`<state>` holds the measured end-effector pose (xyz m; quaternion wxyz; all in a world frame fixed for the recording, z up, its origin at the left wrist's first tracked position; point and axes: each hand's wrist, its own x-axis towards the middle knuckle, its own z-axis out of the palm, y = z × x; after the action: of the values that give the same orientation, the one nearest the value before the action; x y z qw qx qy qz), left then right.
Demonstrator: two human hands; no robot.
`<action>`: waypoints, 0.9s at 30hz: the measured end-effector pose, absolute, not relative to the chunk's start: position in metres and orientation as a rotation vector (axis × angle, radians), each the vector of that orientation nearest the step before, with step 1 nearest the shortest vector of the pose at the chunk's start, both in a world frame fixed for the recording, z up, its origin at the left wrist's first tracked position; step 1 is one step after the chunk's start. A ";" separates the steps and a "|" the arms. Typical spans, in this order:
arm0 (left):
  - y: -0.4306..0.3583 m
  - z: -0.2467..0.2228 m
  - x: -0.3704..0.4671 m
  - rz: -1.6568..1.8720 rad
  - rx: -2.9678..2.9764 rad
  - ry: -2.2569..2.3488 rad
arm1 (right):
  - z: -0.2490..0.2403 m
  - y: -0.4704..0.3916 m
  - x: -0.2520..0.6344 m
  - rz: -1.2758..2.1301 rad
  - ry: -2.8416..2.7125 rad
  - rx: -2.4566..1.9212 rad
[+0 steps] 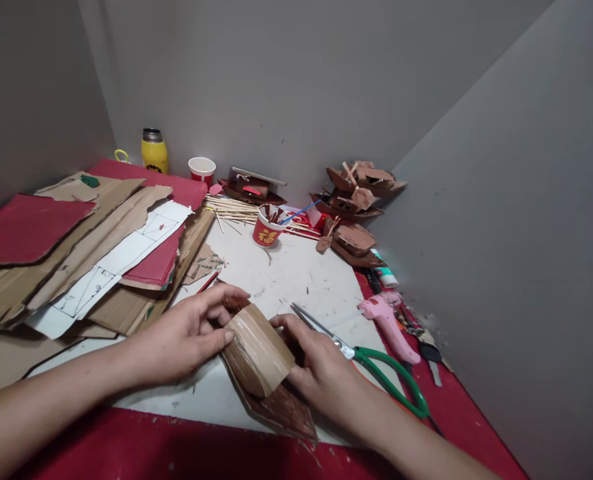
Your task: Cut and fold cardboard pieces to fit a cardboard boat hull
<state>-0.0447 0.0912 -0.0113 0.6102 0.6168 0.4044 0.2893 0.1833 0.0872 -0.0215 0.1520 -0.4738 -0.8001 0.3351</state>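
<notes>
A curved tan cardboard piece (261,347) arches over a brown cardboard boat hull (289,413) on the white sheet. My left hand (199,333) grips its upper left edge, thumb on top and fingers around the far side. At the right edge, my right hand (316,363) holds the same piece with bent fingers, some hidden behind it. Just beyond my right hand lie scissors with green handles (393,380), their blades parted.
Cardboard sheets (111,267) are piled at the left. Brown model boats (356,243) stand behind, near a red paper cup (267,230) and wooden sticks (233,210). A pink glue gun (391,323) lies at the right. A yellow bottle (155,153) stands at the back left.
</notes>
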 end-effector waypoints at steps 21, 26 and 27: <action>0.086 -0.011 -0.055 0.480 1.375 0.941 | -0.031 0.088 0.184 0.980 -2.281 -1.344; 0.081 -0.012 -0.055 0.471 1.397 1.020 | -0.026 0.088 0.183 0.978 -2.304 -1.344; 0.080 -0.012 -0.055 0.485 1.392 1.022 | -0.025 0.088 0.184 0.974 -2.308 -1.345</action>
<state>-0.0547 0.0804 -0.0120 0.6242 0.6064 0.4450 0.2114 0.1836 0.0879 -0.0251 0.1486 -0.4678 -0.8027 0.3387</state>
